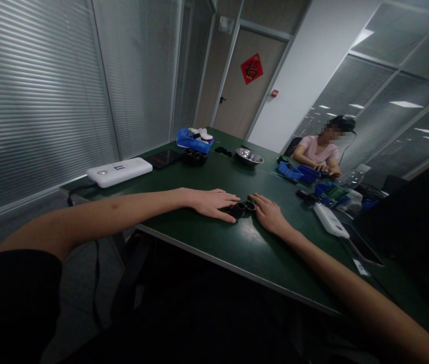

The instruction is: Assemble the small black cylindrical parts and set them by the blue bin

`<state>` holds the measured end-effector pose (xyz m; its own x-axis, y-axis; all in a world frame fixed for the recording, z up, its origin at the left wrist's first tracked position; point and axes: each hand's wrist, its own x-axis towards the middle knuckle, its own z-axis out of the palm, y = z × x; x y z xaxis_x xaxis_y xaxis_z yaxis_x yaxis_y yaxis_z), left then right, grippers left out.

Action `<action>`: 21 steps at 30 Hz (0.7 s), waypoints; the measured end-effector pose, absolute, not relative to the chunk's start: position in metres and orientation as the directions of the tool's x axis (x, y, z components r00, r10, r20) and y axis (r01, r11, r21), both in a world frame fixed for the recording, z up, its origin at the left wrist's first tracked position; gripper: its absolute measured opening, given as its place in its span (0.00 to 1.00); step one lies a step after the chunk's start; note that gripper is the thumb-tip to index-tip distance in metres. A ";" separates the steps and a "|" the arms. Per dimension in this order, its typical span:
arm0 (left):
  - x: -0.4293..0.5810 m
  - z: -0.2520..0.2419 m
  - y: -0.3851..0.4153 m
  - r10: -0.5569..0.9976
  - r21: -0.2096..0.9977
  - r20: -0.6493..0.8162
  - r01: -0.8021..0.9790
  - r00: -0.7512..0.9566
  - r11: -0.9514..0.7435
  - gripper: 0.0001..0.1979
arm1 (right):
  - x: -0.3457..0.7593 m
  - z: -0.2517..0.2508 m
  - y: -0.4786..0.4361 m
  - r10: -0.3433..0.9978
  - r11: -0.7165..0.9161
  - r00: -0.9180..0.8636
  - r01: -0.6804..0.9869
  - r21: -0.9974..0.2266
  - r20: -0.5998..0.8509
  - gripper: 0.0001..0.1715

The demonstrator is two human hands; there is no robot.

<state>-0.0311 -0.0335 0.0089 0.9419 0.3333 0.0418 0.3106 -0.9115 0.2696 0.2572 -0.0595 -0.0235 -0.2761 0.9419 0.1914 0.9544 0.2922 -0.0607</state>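
A small cluster of black ring-shaped parts [243, 208] is seen lying on the green worktop [233, 247], hemmed in between the two hands. The left hand [211, 202] is laid flat, palm down, its fingers stretched out until their tips meet the near side of the cluster. The right hand [270, 214] is set against it from the other side, likewise palm down and with fingers extended. Neither hand is closed about anything. No pinch is made out, though the exact contact under the fingertips cannot be told in the dim light.

The step in hand is judged to be one of corralling: the parts are being kept together and steadied, not lifted. For any single part to be taken up, a fingertip pinch would be called for, with the other hand kept against the rest so that nothing is rolled away.

Both forearms are stretched well forward and angled inward, wrists low on the worktop.

Beyond the left hand, a white box-shaped device [119, 172] and a dark phone [163, 158] are seen. Farther off stand a blue tray [194, 140] and a metal bowl [249, 156]. Just outside the right hand a white handheld unit [331, 220] is laid. Well beyond it, a seated co-worker [322, 149] is occupied over blue bins [298, 173].
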 end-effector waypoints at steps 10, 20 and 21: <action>-0.031 0.008 -0.032 0.333 0.253 0.062 0.308 0.941 -0.917 0.46 | 0.255 -0.021 -0.062 0.943 0.287 -0.273 0.957 -0.046 0.192 0.30; -0.031 0.010 -0.035 0.354 0.282 0.051 0.326 0.934 -0.902 0.45 | 0.256 -0.022 -0.061 0.937 0.305 -0.287 0.950 -0.067 0.200 0.29; -0.031 0.010 -0.035 0.354 0.284 0.054 0.325 0.934 -0.902 0.46 | 0.257 -0.022 -0.061 0.935 0.310 -0.290 0.948 -0.071 0.203 0.29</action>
<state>-0.0314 -0.0352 0.0103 0.9338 0.3538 0.0536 0.3254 -0.9019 0.2841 0.2565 -0.0610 -0.0218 -0.2902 0.9352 0.2030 0.9482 0.3096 -0.0709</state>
